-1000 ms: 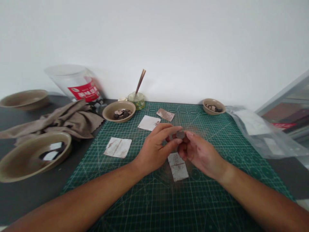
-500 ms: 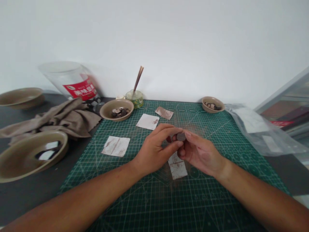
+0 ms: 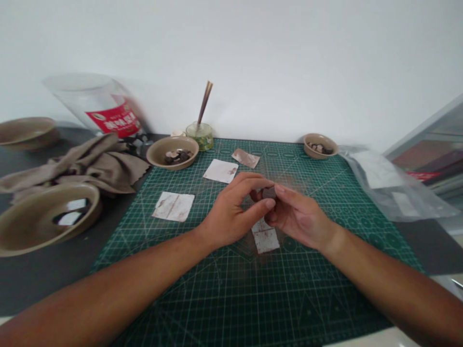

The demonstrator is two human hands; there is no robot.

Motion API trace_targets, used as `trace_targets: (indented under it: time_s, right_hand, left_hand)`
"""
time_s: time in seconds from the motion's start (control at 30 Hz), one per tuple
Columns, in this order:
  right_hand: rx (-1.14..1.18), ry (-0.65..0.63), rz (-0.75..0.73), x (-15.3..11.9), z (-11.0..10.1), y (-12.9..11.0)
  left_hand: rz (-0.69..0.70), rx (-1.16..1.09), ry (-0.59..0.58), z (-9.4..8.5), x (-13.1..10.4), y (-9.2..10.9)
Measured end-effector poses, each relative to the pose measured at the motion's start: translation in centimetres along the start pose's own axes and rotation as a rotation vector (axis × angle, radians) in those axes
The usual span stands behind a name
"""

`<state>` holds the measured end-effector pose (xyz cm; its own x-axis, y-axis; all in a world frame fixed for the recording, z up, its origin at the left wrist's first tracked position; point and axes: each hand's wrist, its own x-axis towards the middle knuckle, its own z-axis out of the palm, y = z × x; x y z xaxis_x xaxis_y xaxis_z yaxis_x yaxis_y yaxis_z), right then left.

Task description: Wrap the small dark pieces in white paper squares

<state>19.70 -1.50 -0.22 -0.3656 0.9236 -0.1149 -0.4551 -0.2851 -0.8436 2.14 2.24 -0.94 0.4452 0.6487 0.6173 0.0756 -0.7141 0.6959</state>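
Above the green cutting mat (image 3: 231, 294), the left hand (image 3: 233, 209) and right hand (image 3: 303, 212) together pinch a small dark disc (image 3: 268, 193), apparently a step of close fingertip handling, and the next move likely calls for a light, steady grip.

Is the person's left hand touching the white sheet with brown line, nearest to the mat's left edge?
Apart. The head view shows bare green mat between the left hand and the white sheet.
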Motion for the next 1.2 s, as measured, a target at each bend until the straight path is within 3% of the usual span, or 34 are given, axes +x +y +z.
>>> trace_targets:
  time_s: [0.4,0.73,1.2]
  right_hand:
    - [-0.033,-0.022,0.008,0.01,0.44,-0.36]
    - [-0.021,-0.020,0.025,0.10,0.34,-0.31]
    - [-0.040,-0.013,0.006,-0.02,0.27,-0.16]
  left_hand:
    - [-0.068,-0.141,0.013,0.00,-0.13,0.04]
    - [-0.090,-0.044,0.061,0.18,-0.26,-0.11]
    - [0.007,0.008,0.026,-0.02,-0.22,0.44]
